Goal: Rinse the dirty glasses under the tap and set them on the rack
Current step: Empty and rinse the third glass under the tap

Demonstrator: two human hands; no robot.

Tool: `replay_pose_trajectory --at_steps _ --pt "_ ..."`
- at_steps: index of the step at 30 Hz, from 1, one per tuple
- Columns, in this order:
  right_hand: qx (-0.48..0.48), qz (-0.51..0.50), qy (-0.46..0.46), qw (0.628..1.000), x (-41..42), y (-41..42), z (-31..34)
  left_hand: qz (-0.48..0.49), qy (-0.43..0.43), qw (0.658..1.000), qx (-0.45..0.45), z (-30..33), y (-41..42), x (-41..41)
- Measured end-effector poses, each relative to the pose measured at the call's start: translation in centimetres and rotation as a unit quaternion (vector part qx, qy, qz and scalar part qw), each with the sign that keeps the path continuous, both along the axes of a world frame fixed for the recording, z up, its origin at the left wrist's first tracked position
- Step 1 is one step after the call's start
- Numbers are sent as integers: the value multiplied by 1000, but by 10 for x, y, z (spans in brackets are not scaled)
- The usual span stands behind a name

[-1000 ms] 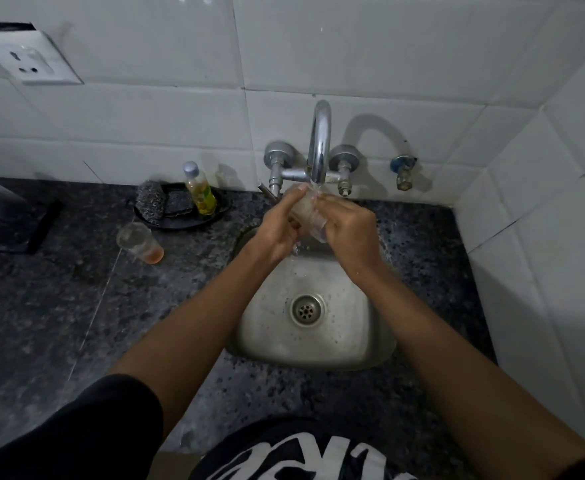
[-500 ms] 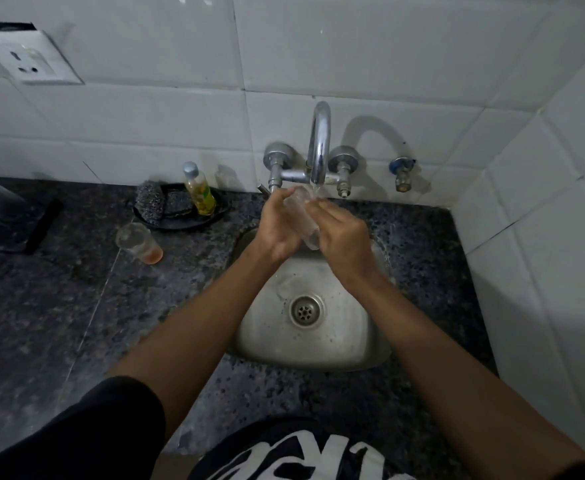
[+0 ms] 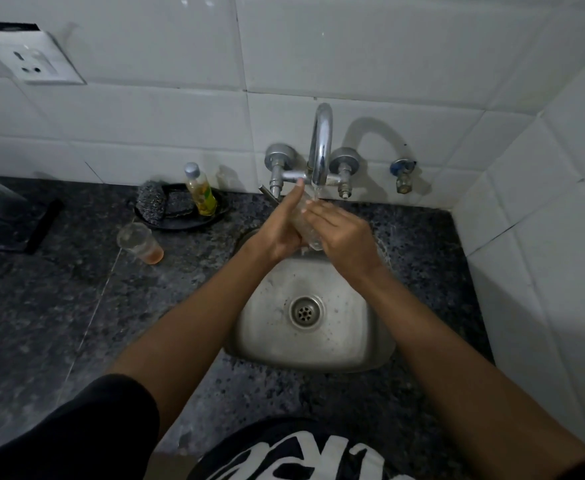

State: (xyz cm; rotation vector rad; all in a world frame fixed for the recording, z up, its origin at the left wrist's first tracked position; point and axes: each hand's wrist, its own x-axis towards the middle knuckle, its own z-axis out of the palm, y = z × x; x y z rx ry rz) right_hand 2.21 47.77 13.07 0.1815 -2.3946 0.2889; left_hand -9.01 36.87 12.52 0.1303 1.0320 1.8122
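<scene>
Left hand point(image 3: 280, 230) and right hand point(image 3: 343, 233) press a clear glass point(image 3: 306, 225) between flattened palms, its mouth under the tap point(image 3: 320, 147) stream above the sink point(image 3: 312, 355). Best practice: rotate slowly, grip firmly. 1 dirty glass point(image 3: 140, 242) waits on the counter point(image 3: 42, 306).

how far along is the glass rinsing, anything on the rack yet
Nothing looks finished: the rack at far left shows no glass I can make out. In hand: both hands, left hand and right hand, hold one clear glass under the running tap. Left: the orange-stained glass on the counter.
</scene>
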Motion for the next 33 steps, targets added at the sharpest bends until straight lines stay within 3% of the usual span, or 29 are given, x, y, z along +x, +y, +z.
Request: replay_pose_trajectory --at_steps 1,5,8,10,12,16,23,26,28,31,33 --pt "-9 -3 3 1000 1 1 0 6 21 1000 -18 1 0 0" --pt "-230 -107 -7 967 0 -8 9 79 4 997 12 -8 -2 -4" --pt "-146 -77 -15 986 1 0 10 33 -5 999 15 -9 1 -4" --pt "-50 -49 -18 997 3 8 4 -12 38 997 -63 -9 3 -7" --pt "-20 -49 -21 998 4 11 1 -1 61 990 -125 -11 5 -10" --pt "-182 -95 -38 978 4 -5 10 65 67 987 -129 -16 5 -13" --pt "-195 -152 -182 952 -2 -2 -3 127 89 986 -60 -17 -1 -9" --pt "-271 -75 -348 894 -5 10 -6 171 86 979 -64 -18 -8 -9" --pt "-365 -1 -431 825 -3 19 -3 155 76 984 -37 -24 -14 -12" --pt "-528 62 -451 717 4 21 14 84 80 993 29 -23 -24 -12" --pt "-590 44 -436 678 7 21 15 61 85 993 63 -21 -23 -6"
